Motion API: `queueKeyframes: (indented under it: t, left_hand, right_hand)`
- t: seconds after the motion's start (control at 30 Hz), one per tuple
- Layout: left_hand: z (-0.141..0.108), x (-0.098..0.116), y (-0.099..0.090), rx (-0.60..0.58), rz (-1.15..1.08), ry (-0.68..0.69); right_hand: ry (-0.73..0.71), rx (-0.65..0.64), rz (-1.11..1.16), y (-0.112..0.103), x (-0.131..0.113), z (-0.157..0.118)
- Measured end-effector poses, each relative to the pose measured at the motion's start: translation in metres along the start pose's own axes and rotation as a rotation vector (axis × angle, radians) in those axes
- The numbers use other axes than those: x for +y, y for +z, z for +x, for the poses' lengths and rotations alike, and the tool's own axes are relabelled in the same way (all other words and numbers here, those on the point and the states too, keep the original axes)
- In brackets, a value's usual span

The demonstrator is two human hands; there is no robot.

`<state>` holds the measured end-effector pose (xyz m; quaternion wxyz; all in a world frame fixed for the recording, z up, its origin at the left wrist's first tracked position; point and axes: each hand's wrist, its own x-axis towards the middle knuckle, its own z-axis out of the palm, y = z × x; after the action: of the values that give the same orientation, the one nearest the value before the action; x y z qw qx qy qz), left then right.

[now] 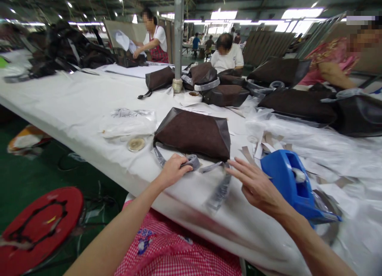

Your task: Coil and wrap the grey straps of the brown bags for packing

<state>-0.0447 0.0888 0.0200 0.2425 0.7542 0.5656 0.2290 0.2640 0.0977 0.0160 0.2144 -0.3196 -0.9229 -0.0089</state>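
Observation:
A dark brown handbag point(193, 133) with black corner panels lies on the white-covered table in front of me. Its strap point(192, 161), wrapped in clear plastic, curves along the near side of the bag. My left hand point(174, 170) is closed on this strap close to the bag's lower edge. At the bag's near right corner, my right hand point(253, 182) has its fingers stretched out, with the tips by the strap's other end. From there a loose plastic-wrapped strip point(220, 192) hangs toward the table edge, somewhat blurred.
A blue tape dispenser point(286, 180) stands right of my right hand, among paper scraps. Left of the bag are a tape roll point(136, 144) and a clear plastic bag point(128, 121). Behind rises a metal post point(178, 37), with more bags point(229, 94) and co-workers around. A red stool point(44, 228) stands lower left.

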Motion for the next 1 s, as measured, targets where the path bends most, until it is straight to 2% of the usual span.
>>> queueKeyframes:
  t: [0.07,0.13,0.33,0.57,0.73,0.87,1.0]
  left_hand:
    - [0.0,-0.001,0.001,-0.001,0.007,0.003]
    - [0.0,-0.001,0.002,0.005,0.013,0.0]
    - [0.0,-0.001,0.002,0.016,0.044,-0.001]
    - [0.004,0.01,0.001,0.011,0.186,0.017]
    - [-0.001,0.022,0.01,0.053,0.279,0.015]
    - [-0.005,0.028,0.014,0.076,0.25,-0.041]
    - [-0.006,0.031,0.018,0.085,0.241,-0.048]
  right_hand:
    - [-0.129,-0.167,0.018,-0.001,-0.007,-0.008]
    - [-0.177,-0.231,0.035,0.006,-0.007,-0.011]
    - [-0.198,-0.132,0.06,0.029,-0.004,0.007]
    - [-0.233,-0.071,-0.085,0.028,-0.044,0.043]
    - [-0.109,-0.068,-0.184,0.049,-0.063,0.052]
    - [-0.014,-0.017,-0.182,0.067,-0.064,0.048]
    - [0.042,0.043,-0.133,0.075,-0.065,0.045]
